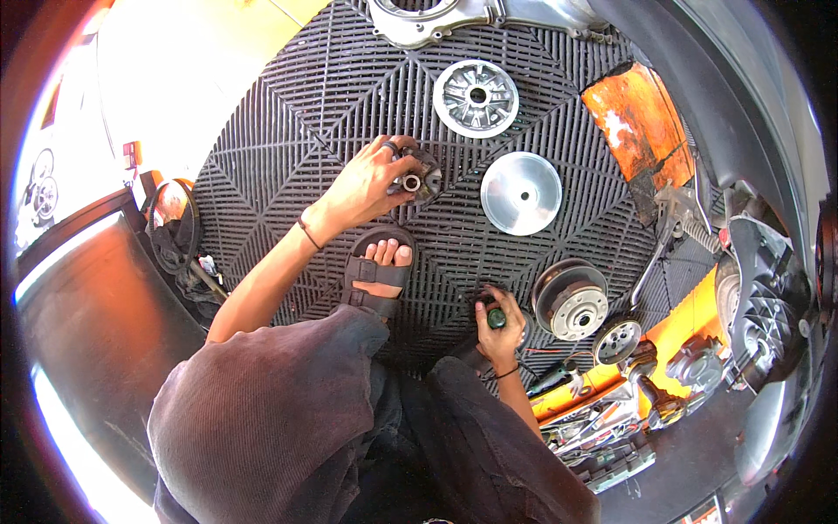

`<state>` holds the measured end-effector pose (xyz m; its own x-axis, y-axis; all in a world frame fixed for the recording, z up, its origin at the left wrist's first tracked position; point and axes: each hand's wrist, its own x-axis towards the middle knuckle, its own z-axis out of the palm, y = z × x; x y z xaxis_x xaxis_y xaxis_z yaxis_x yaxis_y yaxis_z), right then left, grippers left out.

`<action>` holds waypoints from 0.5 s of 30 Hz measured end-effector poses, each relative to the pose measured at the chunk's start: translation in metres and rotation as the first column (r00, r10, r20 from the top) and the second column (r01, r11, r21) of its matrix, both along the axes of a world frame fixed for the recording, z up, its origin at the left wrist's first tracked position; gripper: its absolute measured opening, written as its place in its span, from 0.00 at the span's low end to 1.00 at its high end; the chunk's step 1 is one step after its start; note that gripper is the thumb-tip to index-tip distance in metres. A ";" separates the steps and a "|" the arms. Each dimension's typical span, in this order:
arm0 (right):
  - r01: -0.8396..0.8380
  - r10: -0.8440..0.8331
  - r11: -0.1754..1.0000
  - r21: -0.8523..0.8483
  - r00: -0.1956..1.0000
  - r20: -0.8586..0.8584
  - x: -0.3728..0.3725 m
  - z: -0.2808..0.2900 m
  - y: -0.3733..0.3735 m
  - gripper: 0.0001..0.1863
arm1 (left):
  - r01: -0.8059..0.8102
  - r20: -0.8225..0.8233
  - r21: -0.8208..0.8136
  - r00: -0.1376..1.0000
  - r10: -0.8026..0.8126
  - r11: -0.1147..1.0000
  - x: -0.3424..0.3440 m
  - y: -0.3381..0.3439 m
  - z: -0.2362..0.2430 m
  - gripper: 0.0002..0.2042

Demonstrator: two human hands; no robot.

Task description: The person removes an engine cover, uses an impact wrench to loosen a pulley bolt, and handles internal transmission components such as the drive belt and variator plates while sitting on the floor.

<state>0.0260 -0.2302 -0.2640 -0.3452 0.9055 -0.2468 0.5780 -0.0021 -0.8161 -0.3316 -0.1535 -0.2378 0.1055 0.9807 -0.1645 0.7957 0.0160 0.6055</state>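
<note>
My left hand (381, 176) is closed round the edge of a dark metal ramp plate (429, 178) with a bright bushing at its centre, low over the slatted mat. My right hand (499, 330), beside my right leg, grips a dark object with a round green end (496, 318); its kind is hidden by the fingers. Beyond the left hand lies a silver ribbed pulley half (495, 100). A smooth silver pulley disc (521, 194) rests between the two hands, further right. Just right of my right hand sits a clutch and pulley assembly (572, 301).
A large metal engine cover (419, 24) lies at the far edge of the black mat (288, 148). To the right are a worn orange panel (642, 122), a round clutch bell (617, 341), a power tool (655, 384) and several hand tools. My sandalled foot (381, 266) stands near the left hand.
</note>
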 end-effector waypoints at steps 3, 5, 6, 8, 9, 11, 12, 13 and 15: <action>0.028 -0.026 0.998 0.049 0.999 -0.047 0.000 0.005 0.001 0.19 | -0.014 0.025 0.058 1.000 0.013 0.998 0.001 0.001 0.000 0.16; 0.080 -0.074 0.992 0.096 0.995 -0.064 0.008 0.015 -0.005 0.19 | -0.034 0.023 0.041 0.999 0.033 0.999 -0.001 0.000 0.000 0.17; 0.108 -0.099 0.987 0.118 0.992 -0.075 0.015 0.021 -0.011 0.18 | -0.043 0.021 0.032 0.999 0.042 0.999 -0.002 -0.001 0.000 0.17; 0.279 -0.272 0.959 0.046 0.955 -0.117 0.038 0.034 -0.032 0.19 | -0.042 0.045 0.033 0.998 0.040 0.999 -0.003 -0.002 -0.002 0.18; 0.456 -0.448 0.887 0.064 0.887 -0.111 0.045 0.040 -0.047 0.19 | -0.031 0.033 0.042 0.999 0.030 0.999 -0.004 -0.003 -0.001 0.18; 0.709 -0.700 0.704 0.049 0.703 -0.124 0.080 0.047 -0.084 0.18 | -0.025 0.013 0.031 1.000 0.025 0.999 -0.006 -0.005 0.001 0.21; 0.786 -0.779 0.618 0.002 0.613 -0.132 0.108 0.046 -0.099 0.18 | -0.023 -0.005 0.006 1.000 0.023 1.000 -0.007 -0.006 0.003 0.23; 0.877 -0.879 0.473 0.086 0.477 -0.026 0.124 0.050 -0.104 0.20 | -0.028 -0.007 0.014 1.000 0.028 1.000 -0.006 -0.006 0.004 0.24; 0.957 -0.963 0.247 0.153 0.224 0.153 0.170 0.055 -0.119 0.23 | -0.026 -0.028 0.026 0.999 0.027 0.999 -0.006 -0.007 0.003 0.25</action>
<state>0.1965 -0.3492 -0.2089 0.8350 0.5278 -0.1553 0.2783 -0.6487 -0.7083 -0.3381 -0.1604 -0.2352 0.0752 0.9871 -0.1416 0.8118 0.0219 0.5835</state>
